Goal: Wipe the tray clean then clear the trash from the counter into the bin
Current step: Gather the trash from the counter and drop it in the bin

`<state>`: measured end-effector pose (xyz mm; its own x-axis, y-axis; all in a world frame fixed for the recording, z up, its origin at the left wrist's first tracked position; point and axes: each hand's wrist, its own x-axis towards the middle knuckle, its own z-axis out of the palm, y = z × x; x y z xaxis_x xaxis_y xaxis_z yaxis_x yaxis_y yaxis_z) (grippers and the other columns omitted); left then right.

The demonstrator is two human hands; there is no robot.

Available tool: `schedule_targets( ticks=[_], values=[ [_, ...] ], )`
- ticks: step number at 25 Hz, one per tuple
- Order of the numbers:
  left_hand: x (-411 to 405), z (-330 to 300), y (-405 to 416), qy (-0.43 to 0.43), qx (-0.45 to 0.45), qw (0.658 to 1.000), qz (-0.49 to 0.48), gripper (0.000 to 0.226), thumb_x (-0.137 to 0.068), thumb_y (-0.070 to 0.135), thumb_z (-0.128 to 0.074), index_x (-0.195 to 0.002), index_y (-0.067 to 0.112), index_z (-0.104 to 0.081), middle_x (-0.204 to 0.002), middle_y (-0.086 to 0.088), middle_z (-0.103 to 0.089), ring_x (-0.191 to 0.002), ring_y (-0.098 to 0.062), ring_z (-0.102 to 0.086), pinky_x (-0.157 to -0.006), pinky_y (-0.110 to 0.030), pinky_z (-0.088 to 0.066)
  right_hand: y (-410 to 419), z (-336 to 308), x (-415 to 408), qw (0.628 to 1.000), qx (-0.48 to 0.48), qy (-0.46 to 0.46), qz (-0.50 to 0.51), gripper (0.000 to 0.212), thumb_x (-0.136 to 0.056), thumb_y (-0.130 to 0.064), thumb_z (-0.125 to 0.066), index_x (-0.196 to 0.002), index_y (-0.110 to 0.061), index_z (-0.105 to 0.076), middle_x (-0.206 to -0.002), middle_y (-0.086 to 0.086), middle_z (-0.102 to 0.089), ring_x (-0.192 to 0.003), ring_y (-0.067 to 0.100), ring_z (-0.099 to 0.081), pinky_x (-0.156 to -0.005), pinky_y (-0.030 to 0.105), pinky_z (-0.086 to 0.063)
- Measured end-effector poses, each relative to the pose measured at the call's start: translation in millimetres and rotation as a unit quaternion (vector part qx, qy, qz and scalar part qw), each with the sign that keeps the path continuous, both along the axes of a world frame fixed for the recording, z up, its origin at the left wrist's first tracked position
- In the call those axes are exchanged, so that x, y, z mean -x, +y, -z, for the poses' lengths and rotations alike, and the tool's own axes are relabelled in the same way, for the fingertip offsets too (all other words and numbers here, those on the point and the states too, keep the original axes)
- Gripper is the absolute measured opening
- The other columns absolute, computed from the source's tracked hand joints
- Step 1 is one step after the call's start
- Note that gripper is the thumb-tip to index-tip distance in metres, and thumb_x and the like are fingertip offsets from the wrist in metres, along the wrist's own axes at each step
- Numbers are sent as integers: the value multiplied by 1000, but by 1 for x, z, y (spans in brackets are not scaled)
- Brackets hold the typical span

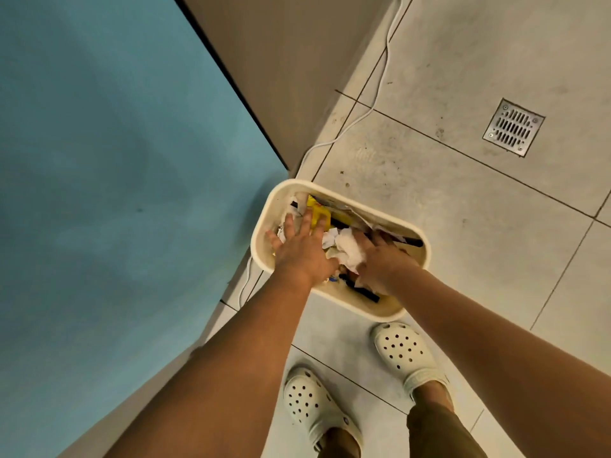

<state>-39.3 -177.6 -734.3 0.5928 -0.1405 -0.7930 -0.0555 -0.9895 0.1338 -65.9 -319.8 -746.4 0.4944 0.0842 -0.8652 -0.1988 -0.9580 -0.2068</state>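
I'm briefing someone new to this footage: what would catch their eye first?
Both hands, left hand spread flat and right hand curled on white crumpled paper, press into a cream bin full of trash at centre. Left is a broad blue counter; upper right, a metal floor drain.

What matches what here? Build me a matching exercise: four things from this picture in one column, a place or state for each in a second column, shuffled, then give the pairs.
Column 1
1. left hand
2. right hand
3. floor drain
4. white cable

Column 2
A. set into a floor tile, far from the bin
B. fingers spread flat over the trash in the bin
C. runs along the floor by the wall, towards the bin
D. fingers curled on crumpled white paper

Pairs: 1-B, 2-D, 3-A, 4-C
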Motion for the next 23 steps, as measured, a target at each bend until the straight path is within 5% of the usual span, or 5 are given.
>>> schedule_targets(
  ticks=[4,8,17,23],
  values=[
    [10,-38,10,-94,51,989,-105,63,-91,29,-52,-146,17,-24,-156,-1,-18,-143,-23,-17,-118,-40,-16,-2,-37,10,997,0,-36,68,65,-94,-29,-44,-148,-17,-10,-156,8,-11,-143,27,-16,-114,42,-24],
    [25,-94,13,-107,104,963,-225,51,-91,21,-52,-140,23,-39,-147,3,-34,-130,-21,-40,-106,-39,-39,-3,-89,20,992,-30,-87,86,52,-94,-24,-43,-143,-17,-28,-152,4,-25,-136,25,-30,-104,38,-37],
    [36,-288,7,-130,217,880,-403,35,-90,15,-57,-124,23,-57,-131,1,-53,-111,-17,-56,-95,-27,-47,7,-273,23,974,-136,-166,73,39,-92,-17,-47,-131,-19,-50,-133,6,-51,-114,24,-54,-93,31,-45],
    [51,-473,1,-197,316,744,-555,28,-89,9,-57,-115,18,-61,-114,2,-61,-75,-9,-54,-68,-13,-45,16,-450,6,946,-240,-201,78,29,-89,-15,-50,-115,-19,-60,-106,0,-61,-84,17,-58,-79,28,-49]
  ],
)
